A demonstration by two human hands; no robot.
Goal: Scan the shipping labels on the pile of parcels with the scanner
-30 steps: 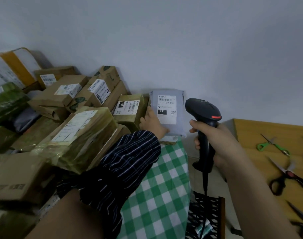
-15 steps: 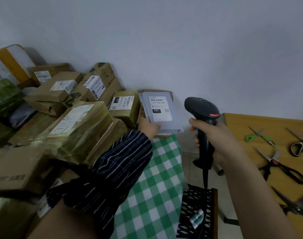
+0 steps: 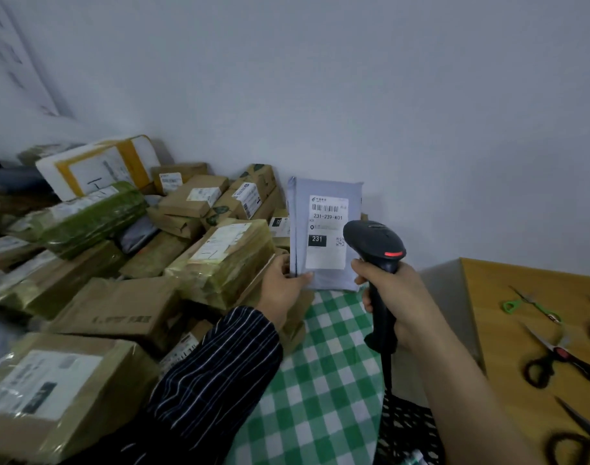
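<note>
Tipped back half a second ago, the grey mailer now stands upright above the green-check tabletop. Its one shipping label is squared to the viewer, likely so the barcode faces the reader. Nearest, the right hand wraps its fingers round the handle of the single black scanner, whose head overlaps the label's lower right corner. The left hand pinches the mailer's lower left corner, clear of the print. Behind, to the left, sits the pile of parcels, well over ten. At least three pairs of scissors lie on the wooden tabletop to the right.
</note>
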